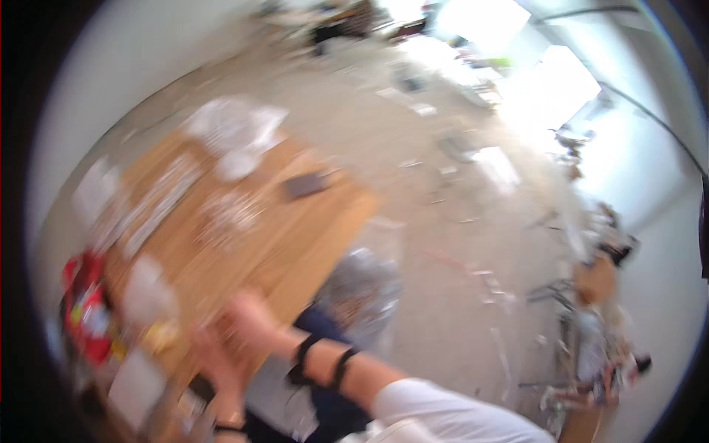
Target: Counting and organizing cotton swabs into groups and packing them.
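Motion smears the whole head view. My right hand (pixel 252 323) is over the near edge of a wooden table (pixel 295 255), its forearm wearing two black straps (pixel 342 368). Close beside it on the left is my left hand (pixel 216 360), raised from the lower edge with a dark band at the wrist. The fingers of both hands are too blurred to read, and whatever may be between them cannot be made out. Farther up the tabletop lies a loose cluster of small pale, thin pieces (pixel 230 218). A dark flat rectangular thing (pixel 306 185) rests near the far right edge.
Crumpled clear plastic (pixel 225 125) and long white strips (pixel 161 205) lie on the table's far part. Along its left side are a red package (pixel 87 306) and a whitish bag (pixel 148 289). A clear plastic bag (pixel 362 288) stands right of the table; scraps litter the floor (pixel 436 236).
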Tool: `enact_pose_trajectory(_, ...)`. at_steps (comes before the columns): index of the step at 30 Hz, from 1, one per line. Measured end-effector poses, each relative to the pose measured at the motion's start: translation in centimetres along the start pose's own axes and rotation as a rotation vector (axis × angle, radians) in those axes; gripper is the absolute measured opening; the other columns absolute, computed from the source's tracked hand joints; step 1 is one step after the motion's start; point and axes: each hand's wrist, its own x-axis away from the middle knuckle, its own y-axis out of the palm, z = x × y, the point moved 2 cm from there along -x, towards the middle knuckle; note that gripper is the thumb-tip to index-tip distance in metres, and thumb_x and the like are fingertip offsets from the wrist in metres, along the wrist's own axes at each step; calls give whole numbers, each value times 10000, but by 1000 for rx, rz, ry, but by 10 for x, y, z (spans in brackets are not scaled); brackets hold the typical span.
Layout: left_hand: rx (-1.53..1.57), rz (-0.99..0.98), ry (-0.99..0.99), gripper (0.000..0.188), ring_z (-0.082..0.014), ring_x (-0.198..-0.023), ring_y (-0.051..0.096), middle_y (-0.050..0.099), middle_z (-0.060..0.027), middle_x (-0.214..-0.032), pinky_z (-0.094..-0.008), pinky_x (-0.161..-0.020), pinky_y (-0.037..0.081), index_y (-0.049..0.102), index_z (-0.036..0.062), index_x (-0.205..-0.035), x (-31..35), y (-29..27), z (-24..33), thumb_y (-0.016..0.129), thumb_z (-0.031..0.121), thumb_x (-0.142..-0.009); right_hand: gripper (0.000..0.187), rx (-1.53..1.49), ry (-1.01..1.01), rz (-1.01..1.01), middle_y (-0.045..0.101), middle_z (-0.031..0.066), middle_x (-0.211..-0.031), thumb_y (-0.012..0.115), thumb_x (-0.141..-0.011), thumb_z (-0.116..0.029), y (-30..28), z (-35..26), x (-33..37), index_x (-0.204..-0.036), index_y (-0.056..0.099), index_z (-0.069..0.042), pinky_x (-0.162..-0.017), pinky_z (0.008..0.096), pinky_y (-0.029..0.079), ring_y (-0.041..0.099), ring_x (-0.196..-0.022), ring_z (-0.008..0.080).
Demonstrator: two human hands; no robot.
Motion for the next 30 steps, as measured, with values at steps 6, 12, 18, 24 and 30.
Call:
enact_pose_trajectory(6, 110, 28, -110, 1126, -422, -1536, 197, 232, -244, -1652, -549, -1231, 188, 209, 24, -1604, -45, 14, 26, 716, 593, -775, 150, 56, -135, 214, 554, 110, -1041, 718, -816, -150, -18, 18, -5, -940, 656, -93, -934, 429, 405, 520, -1114, 300)
enact_pose_trajectory(12, 352, 105, 14, 827, -417, -1379, 408, 443, -243, -1483, -522, -1141, 328, 355, 24, -1513, -51, -20, 34, 679, 477, -901, 176, 85, -251, 169, 552, 96, -1066, 739, -785, -162, -17, 34, -13, -903, 628, -92, -920, 411, 412, 515, -1107, 289)
enact_pose_trajectory(18, 512, 46, 29, 751, -445, -1300, 520, 553, -280, -1410, -528, -1125, 379, 399, -22, -1493, -47, -51, 31, 664, 441, -963, 195, 216, -295, 90, 558, 93, -1085, 731, -763, -172, -7, 24, -24, -925, 654, -94, -941, 414, 420, 503, -1139, 289)
enact_pose_trajectory(24, 506, 16, 18, 635, -435, -1221, 579, 613, -286, -1308, -508, -1076, 421, 493, -44, -1406, -49, -42, 35, 650, 402, -982, 257, 229, -421, 22, 554, 112, -1139, 719, -754, -154, -19, 11, -22, -988, 639, -81, -990, 425, 420, 487, -1177, 308)
enact_pose_trajectory(30, 524, 67, 7, 531, -437, -1159, 606, 633, -294, -1252, -483, -1010, 465, 544, -65, -1338, -39, -26, 16, 638, 335, -1001, 333, -146, -189, 177, 503, 159, -1228, 649, -868, -127, -26, 8, -4, -1172, 545, -38, -1071, 465, 399, 466, -1239, 372)
